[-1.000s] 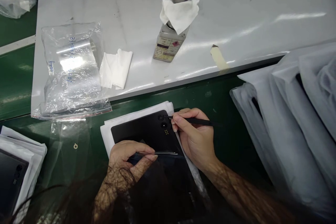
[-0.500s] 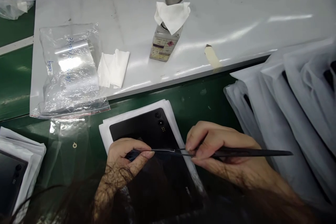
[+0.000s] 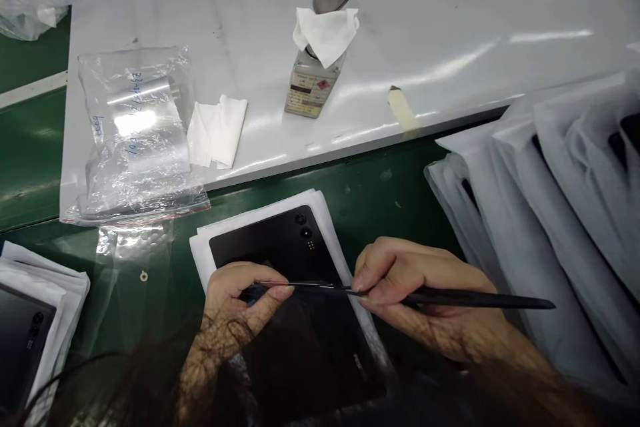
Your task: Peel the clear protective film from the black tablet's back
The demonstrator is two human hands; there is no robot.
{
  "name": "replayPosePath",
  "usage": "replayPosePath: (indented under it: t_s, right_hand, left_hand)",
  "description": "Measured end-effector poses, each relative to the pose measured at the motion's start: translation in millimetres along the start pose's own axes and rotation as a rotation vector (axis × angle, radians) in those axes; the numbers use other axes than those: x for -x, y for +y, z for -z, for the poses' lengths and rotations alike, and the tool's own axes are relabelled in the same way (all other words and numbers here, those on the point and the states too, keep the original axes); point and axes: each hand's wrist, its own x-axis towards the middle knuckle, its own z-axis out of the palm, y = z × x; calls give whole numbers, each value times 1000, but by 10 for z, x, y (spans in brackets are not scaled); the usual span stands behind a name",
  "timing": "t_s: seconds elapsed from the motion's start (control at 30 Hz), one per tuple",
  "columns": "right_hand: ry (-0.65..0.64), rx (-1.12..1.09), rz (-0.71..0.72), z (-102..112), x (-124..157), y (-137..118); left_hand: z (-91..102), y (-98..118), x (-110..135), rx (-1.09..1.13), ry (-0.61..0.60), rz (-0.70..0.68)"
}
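Note:
A black tablet (image 3: 280, 247) lies back side up on white foam sheets (image 3: 210, 240), its camera lenses near the far right corner. My left hand (image 3: 237, 303) rests on the tablet and pinches one end of a thin clear strip (image 3: 300, 285) held edge-on above the back. My right hand (image 3: 415, 287) is closed round black tweezers (image 3: 475, 298), whose tips meet the strip's right end.
On the white bench stand a small labelled bottle (image 3: 313, 83) with a white wipe (image 3: 325, 30) on top, a folded wipe (image 3: 217, 130) and a clear bag (image 3: 135, 133). Wrapped tablets (image 3: 550, 200) are stacked at the right, another tablet (image 3: 23, 340) at the left.
My right hand moved with the tweezers from the camera lenses down and right to the strip's end. The left hand has stayed put.

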Motion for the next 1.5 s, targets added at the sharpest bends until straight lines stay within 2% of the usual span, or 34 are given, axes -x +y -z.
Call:
replayPosePath:
  t_s: [0.2, 0.3, 0.33, 0.4, 0.5, 0.57, 0.63, 0.77, 1.5]
  right_hand:
    - [-27, -45, -15, 24, 84, -8]
    - [-43, -91, 8, -5, 141, -4]
    - [-12, -109, 13, -36, 154, 12]
    - [151, -159, -17, -129, 150, 71]
    - [485, -303, -180, -315, 53, 220]
    - [579, -417, -295, -420, -33, 333]
    - [595, -487, -349, -487, -92, 427]
    - [605, -508, -346, -523, -93, 508]
    - [644, -447, -318, -575, -62, 523]
  left_hand:
    - [-1, 23, -8, -2, 13, 32]
    - [26, 0, -22, -29, -40, -18]
    - [36, -11, -26, -40, -60, -40]
    - [48, -31, -31, -53, -78, -74]
    - [42, -33, -28, -65, -71, -97]
    - [27, -17, -22, -80, -63, -87]
    - [12, 3, -17, -99, -47, -69]
    - [3, 26, -16, -122, -40, -67]
    - [14, -68, 17, -154, -66, -96]
